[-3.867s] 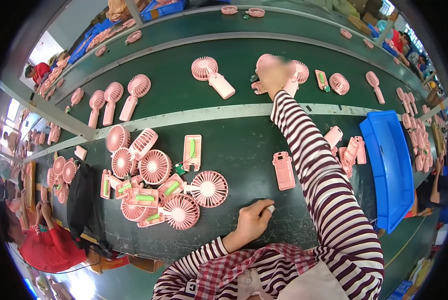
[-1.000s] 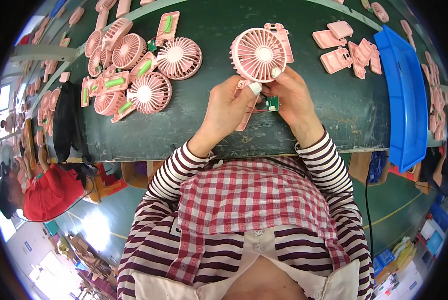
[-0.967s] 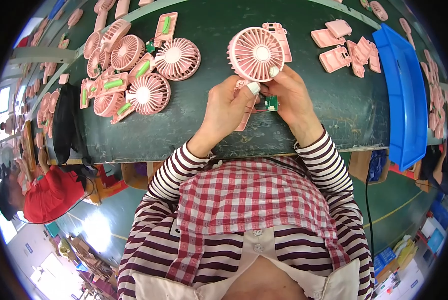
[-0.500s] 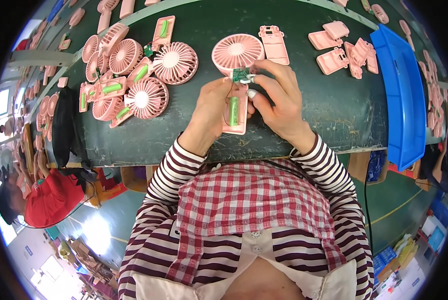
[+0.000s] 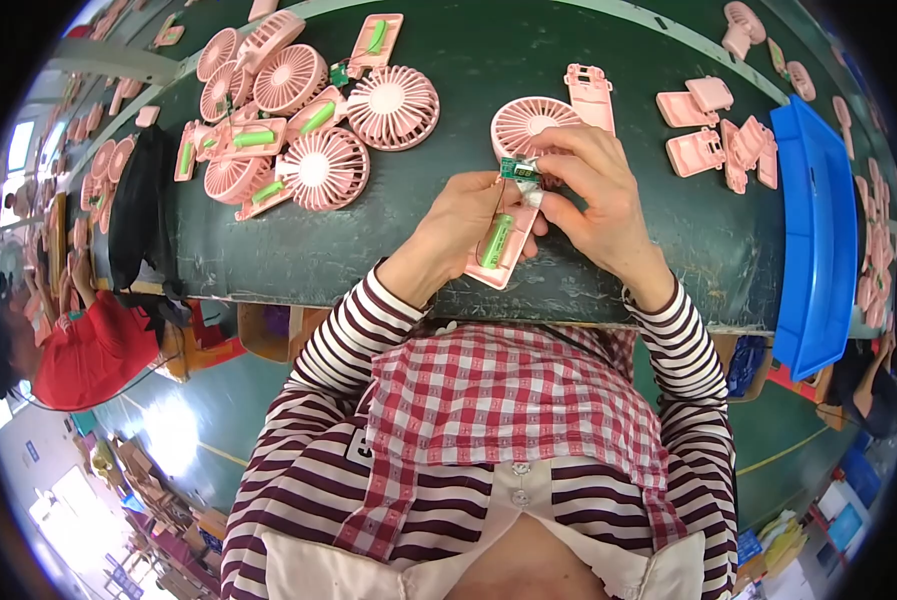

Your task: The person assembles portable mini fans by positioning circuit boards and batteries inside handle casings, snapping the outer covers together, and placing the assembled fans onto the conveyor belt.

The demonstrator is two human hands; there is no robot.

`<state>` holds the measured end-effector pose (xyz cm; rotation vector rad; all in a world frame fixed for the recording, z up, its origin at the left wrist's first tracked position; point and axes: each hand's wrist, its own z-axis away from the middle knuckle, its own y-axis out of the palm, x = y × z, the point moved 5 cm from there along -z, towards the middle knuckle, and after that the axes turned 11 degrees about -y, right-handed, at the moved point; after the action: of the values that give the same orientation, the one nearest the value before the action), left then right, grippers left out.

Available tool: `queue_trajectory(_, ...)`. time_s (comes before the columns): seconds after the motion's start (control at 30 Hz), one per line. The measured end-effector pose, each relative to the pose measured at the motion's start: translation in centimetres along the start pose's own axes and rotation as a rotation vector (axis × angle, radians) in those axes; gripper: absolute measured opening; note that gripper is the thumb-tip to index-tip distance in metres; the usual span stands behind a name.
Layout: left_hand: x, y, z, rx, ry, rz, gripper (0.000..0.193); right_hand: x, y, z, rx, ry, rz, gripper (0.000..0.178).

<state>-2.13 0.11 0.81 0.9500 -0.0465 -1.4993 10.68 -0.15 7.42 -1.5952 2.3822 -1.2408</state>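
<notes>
A pink handheld fan (image 5: 531,118) lies between my hands, its handle slanting toward me with a green battery cell (image 5: 498,241) in the open shell. My left hand (image 5: 456,222) is closed round the handle's left side, with a thin wire beside its fingers. A small green circuit board (image 5: 518,169) with a dark display sits at the neck of the fan. The fingers of my right hand (image 5: 600,190) pinch at the board's right end; white covers show on the thumb and a fingertip. Just behind the fan is a pink back cover (image 5: 591,97).
At the left, several open fans (image 5: 324,168) with green cells are heaped together. More pink covers (image 5: 695,151) lie to the right, beside a long blue tray (image 5: 803,240). A black cloth (image 5: 140,215) hangs at the table's left; beyond it sits a person in red (image 5: 98,350).
The fan in my hands has tilted, its handle end swinging left relative to the head. The board has turned so its display faces up. The whole view has shifted slightly.
</notes>
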Motion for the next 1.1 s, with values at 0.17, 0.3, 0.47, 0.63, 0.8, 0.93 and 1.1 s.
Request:
queue_trajectory(0.17, 0.1, -0.2, -0.4, 0.0, -0.003, -0.111, 0.021, -0.1, -0.1, -0.4, 0.072, 0.054, -0.061, 0.022)
queue_trajectory(0.3, 0.0, -0.2, -0.3, -0.011, 0.003, -0.183, 0.022, 0.4, -0.3, -0.6, 0.075, -0.004, 0.02, 0.02)
queue_trajectory(0.47, -0.4, -0.1, 0.1, 0.056, 0.005, 0.012, 0.03, 2.2, -0.5, -0.1, 0.021, -0.103, 0.375, 0.019)
queue_trajectory(0.63, -0.4, -0.1, -0.4, 0.013, 0.053, 0.124, 0.029, 2.5, -0.3, 0.6, -0.057, -0.09, 0.314, 0.018)
queue_trajectory(0.8, -0.8, 0.3, -0.2, -0.013, 0.131, 0.163, 0.032, 2.5, 0.4, 1.9, -0.186, -0.074, 0.278, 0.022)
queue_trajectory(0.93, -0.8, 0.5, 0.0, -0.012, 0.164, 0.128, 0.034, 2.3, 0.8, 2.6, -0.179, -0.098, 0.297, 0.021)
queue_trajectory(1.1, -0.6, 0.4, 0.1, -0.072, 0.172, 0.095, 0.034, 2.4, 0.8, 2.6, -0.109, -0.113, 0.258, 0.02)
